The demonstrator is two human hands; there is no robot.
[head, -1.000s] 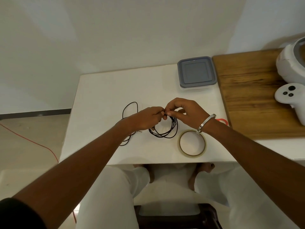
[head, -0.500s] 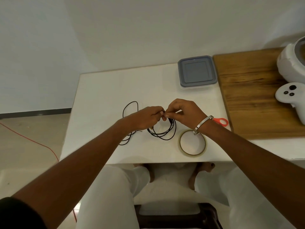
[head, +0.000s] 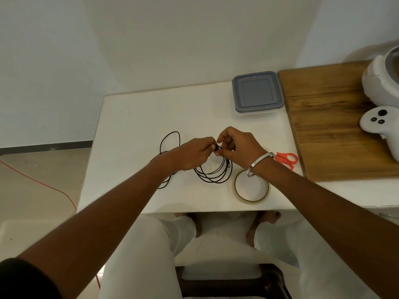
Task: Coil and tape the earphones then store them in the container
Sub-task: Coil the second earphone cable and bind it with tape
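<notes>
Black earphones (head: pixel 216 176) hang as several loops over the middle of the white table (head: pixel 133 117). My left hand (head: pixel 195 153) and my right hand (head: pixel 239 147) both pinch the top of the coil, fingertips touching. A loose stretch of the cable (head: pixel 170 140) trails left past my left wrist. A roll of clear tape (head: pixel 251 188) lies flat under my right wrist. The grey-lidded container (head: pixel 257 92) stands shut at the table's far right.
Orange-handled scissors (head: pixel 286 159) lie right of my right wrist. A wooden board (head: pixel 328 126) on the right carries a white controller (head: pixel 382 125) and a white appliance (head: pixel 382 83). My legs show under the table's front edge.
Both hands stay pinched on the coil. My right wrist has shifted a little left, uncovering the scissors' handle. The coil hangs much as before.
</notes>
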